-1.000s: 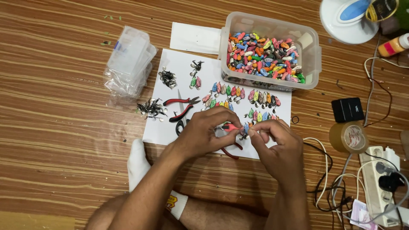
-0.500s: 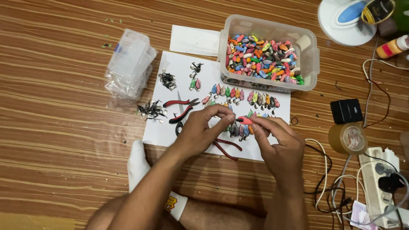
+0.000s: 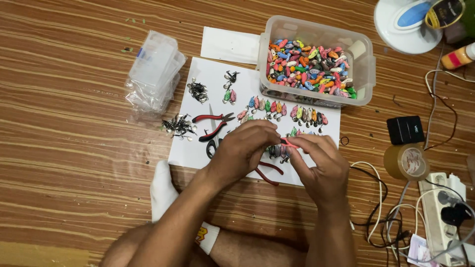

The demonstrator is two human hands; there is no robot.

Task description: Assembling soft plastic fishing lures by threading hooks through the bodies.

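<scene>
My left hand and my right hand meet over a white sheet on the wooden floor. Between their fingertips they pinch a small red-orange lure. Rows of small coloured lures with metal hooks lie on the sheet just beyond my hands. Red-handled pliers lie left of my left hand, and a second red-handled tool lies partly under my hands. Piles of dark hooks sit at the sheet's left edge.
A clear tub full of coloured lures stands at the back. Clear plastic boxes lie at the left. At the right are a tape roll, a black box, cables and a power strip. My socked foot rests below the sheet.
Both hands have shifted slightly nearer to me over the sheet, still working the small red lure between their fingertips.
</scene>
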